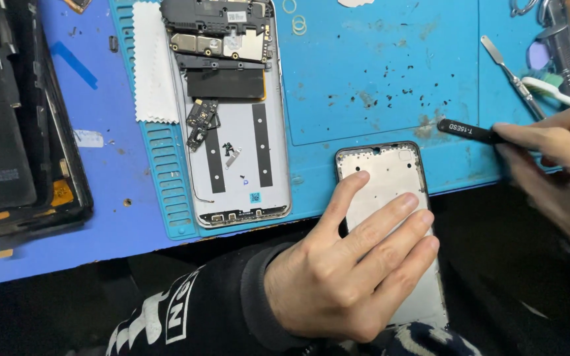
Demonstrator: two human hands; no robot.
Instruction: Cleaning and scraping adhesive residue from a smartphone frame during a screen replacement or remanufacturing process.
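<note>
While your left hand [348, 264] lies flat with fingers spread on the phone frame [390, 178] at lower centre, half off the desk [377, 72] edge, your right hand [555, 158] at the right edge pinches black tweezers [466, 130]. An opened phone [235, 118] lies upper centre, beside a white cloth [153, 62].

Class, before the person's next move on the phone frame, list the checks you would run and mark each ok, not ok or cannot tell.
1. Left hand flat on the phone frame, steadying it: ok.
2. Frame fully on the blue mat: not ok, its lower end overhangs the edge.
3. Right hand grips the black tweezers: ok.
4. Tweezer tips clean: cannot tell.
5. Mat free of debris: not ok, dark specks lie near the frame.
6. Opened phone clear of both hands: ok.
</note>
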